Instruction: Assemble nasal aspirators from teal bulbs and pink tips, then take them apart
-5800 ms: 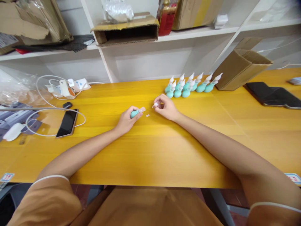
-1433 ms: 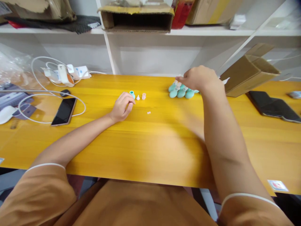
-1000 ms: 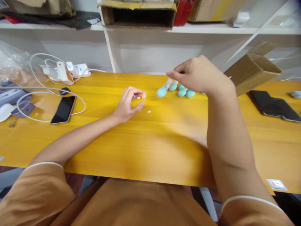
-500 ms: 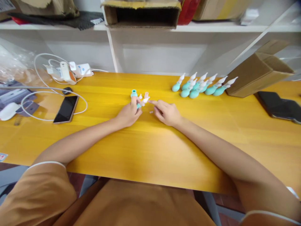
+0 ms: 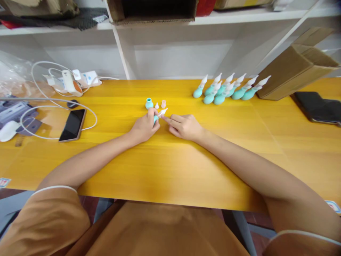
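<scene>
Since half a second ago both hands have stayed together at mid-frame, and the right hand has closed in toward the white tip. Left hand is curled shut around a small teal bulb with a white pointed nozzle, the nozzle poking out up and to the right; the right hand lies on the worktop with fingers loosely stretched, its forefinger at the nozzle tip, holding nothing I can make out. Just above the hands stand a bare teal bulb, a small white cone and a pinkish cap. Farther up and right, a cluster of finished teal bulbs lean with nozzles up-right. At the right edge a tilted cardboard box shows no visible contents; the top shelf box looks dark inside.
</scene>
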Motion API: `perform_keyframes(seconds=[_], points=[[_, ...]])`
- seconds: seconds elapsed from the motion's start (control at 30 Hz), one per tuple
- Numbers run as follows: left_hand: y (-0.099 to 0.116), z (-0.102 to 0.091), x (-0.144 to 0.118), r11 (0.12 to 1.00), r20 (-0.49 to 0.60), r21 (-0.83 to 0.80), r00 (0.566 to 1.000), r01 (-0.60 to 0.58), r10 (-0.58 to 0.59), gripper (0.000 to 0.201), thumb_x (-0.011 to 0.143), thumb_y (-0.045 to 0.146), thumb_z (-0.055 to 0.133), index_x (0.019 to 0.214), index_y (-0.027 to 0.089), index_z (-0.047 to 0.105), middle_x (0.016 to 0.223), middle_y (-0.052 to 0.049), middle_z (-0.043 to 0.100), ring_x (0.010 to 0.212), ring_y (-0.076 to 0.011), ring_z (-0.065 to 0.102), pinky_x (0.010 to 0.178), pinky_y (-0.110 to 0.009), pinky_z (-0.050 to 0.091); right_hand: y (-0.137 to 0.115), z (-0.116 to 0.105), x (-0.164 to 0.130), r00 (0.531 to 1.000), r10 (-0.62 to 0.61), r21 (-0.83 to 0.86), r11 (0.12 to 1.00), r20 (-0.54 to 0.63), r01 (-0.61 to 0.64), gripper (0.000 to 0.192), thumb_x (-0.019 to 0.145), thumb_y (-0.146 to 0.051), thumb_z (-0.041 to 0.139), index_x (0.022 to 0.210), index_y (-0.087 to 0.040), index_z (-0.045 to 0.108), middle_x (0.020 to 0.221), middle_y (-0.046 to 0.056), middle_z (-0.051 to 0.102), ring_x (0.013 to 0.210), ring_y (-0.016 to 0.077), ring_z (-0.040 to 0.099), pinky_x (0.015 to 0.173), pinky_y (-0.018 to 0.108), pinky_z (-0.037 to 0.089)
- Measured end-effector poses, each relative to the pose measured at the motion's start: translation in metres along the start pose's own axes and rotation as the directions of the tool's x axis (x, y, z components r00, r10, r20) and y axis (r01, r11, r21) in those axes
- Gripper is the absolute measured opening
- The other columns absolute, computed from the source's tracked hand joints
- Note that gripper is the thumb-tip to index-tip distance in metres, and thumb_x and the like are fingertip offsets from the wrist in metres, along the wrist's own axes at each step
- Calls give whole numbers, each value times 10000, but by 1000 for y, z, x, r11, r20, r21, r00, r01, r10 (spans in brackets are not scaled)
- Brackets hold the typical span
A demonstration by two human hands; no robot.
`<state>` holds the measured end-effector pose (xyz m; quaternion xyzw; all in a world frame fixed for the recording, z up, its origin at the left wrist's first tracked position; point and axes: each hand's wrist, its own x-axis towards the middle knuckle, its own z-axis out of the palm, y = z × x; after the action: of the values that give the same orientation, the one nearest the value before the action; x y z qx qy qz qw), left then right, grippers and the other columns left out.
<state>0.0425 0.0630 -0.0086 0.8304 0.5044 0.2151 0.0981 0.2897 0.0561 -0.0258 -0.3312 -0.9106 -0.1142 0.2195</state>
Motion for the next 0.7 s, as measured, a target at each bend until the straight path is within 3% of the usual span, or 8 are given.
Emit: perform_keyframes(seconds=[0.4,0.53,0.7], points=[[12,1,-5,962,69,260,996,-79,63,254,1057,231,534,1295,148,558,1104,-164,784,977,-295,783,765,-360,563,2,2,-1,998,43,52,998,-41,-41,403,1068,-259,511,1347,-195,795,949,86,794,740,177,656,617,306,419],[17,-2,-4,950,132,298,990,-93,56,236,1051,208,536,1278,153,574,1173,-192,774,1066,-336,782,818,-396,575,3,2,0,998,27,60,998,-65,-23,387,1069,-246,503,1305,-176,801,993,91,819,775,181,694,620,306,421],[18,-2,-3,948,132,304,990,-96,58,221,1052,207,532,1266,171,573,1177,-172,778,1050,-312,781,816,-379,575,3,2,0,999,16,56,998,-39,-14,363,1054,-254,512,1250,-186,810,985,91,822,758,181,692,611,304,395]])
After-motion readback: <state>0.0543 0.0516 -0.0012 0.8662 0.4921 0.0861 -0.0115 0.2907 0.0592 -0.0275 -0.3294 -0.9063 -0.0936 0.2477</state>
